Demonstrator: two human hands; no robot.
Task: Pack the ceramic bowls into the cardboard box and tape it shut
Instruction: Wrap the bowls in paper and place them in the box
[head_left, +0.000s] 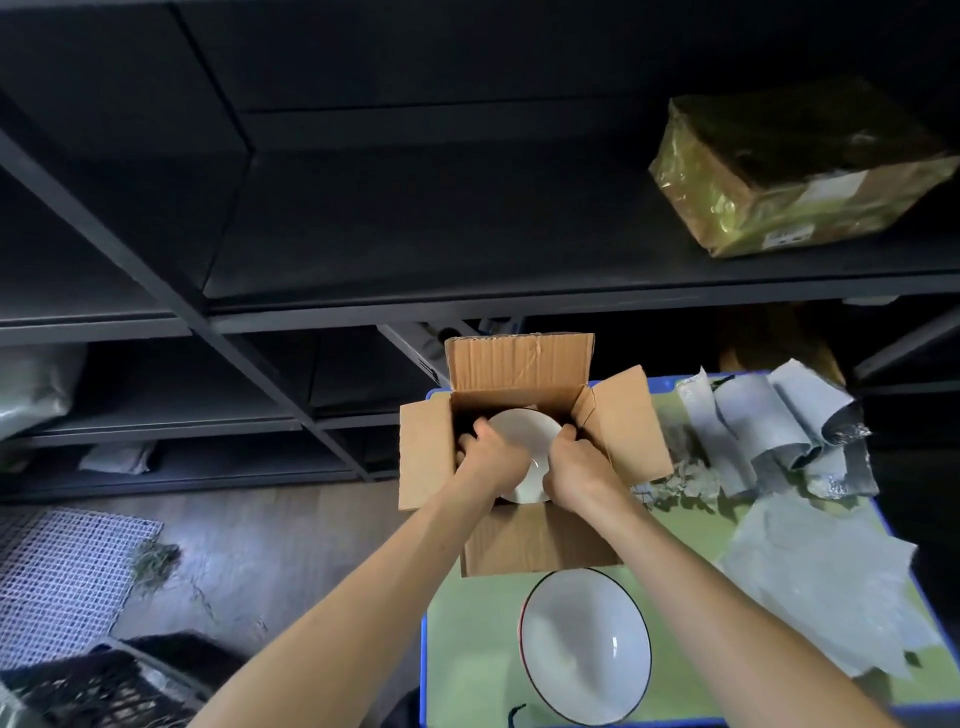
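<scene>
The person is leaning over the open cardboard box, and both hands are down inside its mouth. The left hand and the right hand hold a white ceramic bowl between them. The fingers of each hand are curled over opposite sides of its rim, so this looks like the packing step, with the bowl being lowered or seated in the box. The bowl sits tilted towards the far wall and looks not yet settled flat. I can't see whether anything lies beneath it. All four flaps stand open: the far one is upright and the side ones are splayed out. A second, red-rimmed bowl waits on the green surface, just near of the box and apart from it. To the right lie crumpled grey padded sheets. A foil-wrapped parcel sits on the dark shelf beyond. To my eye the task is at an early stage. The next move calls for easing this bowl down level, letting go of the rim without knocking it on the cardboard, and then reaching back for the red-rimmed one. Some padding between the two would seem wise. I see no tape anywhere from here.
</scene>
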